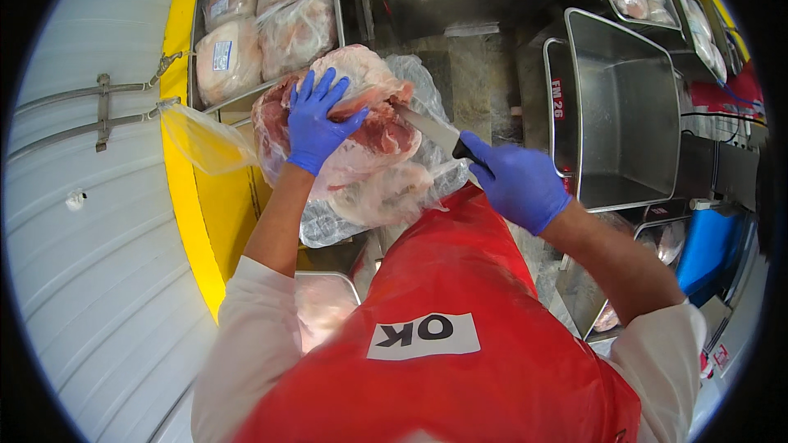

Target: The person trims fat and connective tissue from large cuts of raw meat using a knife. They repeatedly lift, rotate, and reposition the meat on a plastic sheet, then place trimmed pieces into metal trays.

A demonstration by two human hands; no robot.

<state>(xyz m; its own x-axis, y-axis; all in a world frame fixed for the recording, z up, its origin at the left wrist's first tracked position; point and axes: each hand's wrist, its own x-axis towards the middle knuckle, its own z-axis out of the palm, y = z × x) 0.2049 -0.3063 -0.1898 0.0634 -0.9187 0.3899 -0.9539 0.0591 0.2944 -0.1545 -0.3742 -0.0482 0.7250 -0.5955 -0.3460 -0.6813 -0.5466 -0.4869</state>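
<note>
Two blue-gloved hands work a large pink-and-white slab of raw meat lying on clear plastic wrap. Left hand presses flat on it, fingers spread. Right hand is closed round a black-handled steel knife, its blade touching the meat's right side. An empty steel tub stands just beyond the right hand.

The steel bench was pretty crowded. A big cut of raw meat sat on crinkled clear plastic wrap near its front edge. An empty steel tub stood at the right side, and trays of bagged meat lined the back left corner.
</note>
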